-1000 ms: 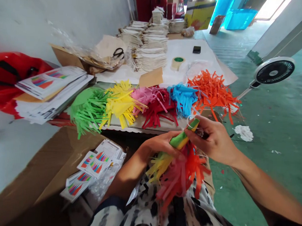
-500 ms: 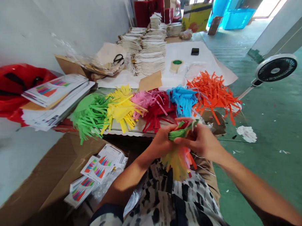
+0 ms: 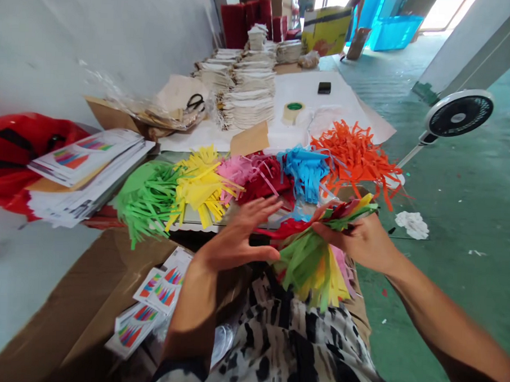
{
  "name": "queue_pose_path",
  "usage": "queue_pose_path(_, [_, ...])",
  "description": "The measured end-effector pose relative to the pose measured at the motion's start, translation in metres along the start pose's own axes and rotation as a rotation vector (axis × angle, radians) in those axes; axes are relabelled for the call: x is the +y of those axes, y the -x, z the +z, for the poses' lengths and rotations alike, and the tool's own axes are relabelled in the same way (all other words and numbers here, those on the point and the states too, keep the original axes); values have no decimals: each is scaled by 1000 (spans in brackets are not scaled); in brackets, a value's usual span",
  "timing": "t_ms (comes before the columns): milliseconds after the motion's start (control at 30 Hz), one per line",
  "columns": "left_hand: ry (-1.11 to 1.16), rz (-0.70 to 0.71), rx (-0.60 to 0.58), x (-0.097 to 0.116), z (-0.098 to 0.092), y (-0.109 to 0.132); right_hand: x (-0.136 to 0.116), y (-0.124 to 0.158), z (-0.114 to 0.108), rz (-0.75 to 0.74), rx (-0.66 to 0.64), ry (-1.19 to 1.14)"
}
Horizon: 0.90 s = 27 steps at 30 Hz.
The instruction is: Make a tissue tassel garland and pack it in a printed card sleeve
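Note:
My right hand [image 3: 366,241] is closed on the gathered top of a multicoloured paper tassel [image 3: 306,261], its green, yellow, red and pink strips fanning out downward and to the left over my lap. Just left of the tassel, my left hand [image 3: 240,235] is open, fingers spread, with nothing in it. Along the table's front edge lie heaps of cut tissue strips: green [image 3: 147,200], yellow [image 3: 204,186], pink [image 3: 238,170], dark red [image 3: 266,180], light blue [image 3: 304,170] and orange [image 3: 353,156].
Printed cards [image 3: 87,155] lie at the table's left; more cards [image 3: 160,291] sit in a cardboard box [image 3: 76,301] below. Stacked white bundles [image 3: 251,95], scissors [image 3: 195,102], a tape roll [image 3: 293,111] and a phone [image 3: 324,88] lie farther back. A fan [image 3: 459,116] stands at right.
My left hand has let go of the tassel, moved left and spread its fingers. My right hand has shifted right with the tassel, whose strips now fan out wider.

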<state>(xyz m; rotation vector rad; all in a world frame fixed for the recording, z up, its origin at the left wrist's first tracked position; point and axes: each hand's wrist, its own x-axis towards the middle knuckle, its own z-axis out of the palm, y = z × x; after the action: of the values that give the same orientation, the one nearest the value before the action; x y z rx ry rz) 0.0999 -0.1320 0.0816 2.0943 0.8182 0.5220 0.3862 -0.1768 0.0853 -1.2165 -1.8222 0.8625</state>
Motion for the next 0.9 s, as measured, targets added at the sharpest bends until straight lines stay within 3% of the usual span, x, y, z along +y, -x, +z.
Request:
queue_pose_path(67, [-192,38,158,17,-10,4,-5,1,4,-17,-28,-7])
queue_pose_path(133, [-169,141,157,30,-3,0,-10,3,10,-54,-60,-53])
queue_pose_path(233, [148,184,64,31,28,-14,-16,4,18,-128,-60,-200])
queue_pose_path(333, [521,88,75,18,61,-23,-15,5,20,-154,-52,-263])
queue_pose_path(433, [664,-5,117,8,78,-25,-8,3,21,-128,-58,-242])
queue_pose_path(567, [709,-163,97,3,81,-22,3,-2,27,-71,-61,-311])
queue_pose_path(733, [864,-314,-8,-1,75,-16,12,-9,30,-46,-128,-389])
queue_pose_path(900, [1042,-299,-120,-9,78,-13,13,-10,29,-17,-150,-463])
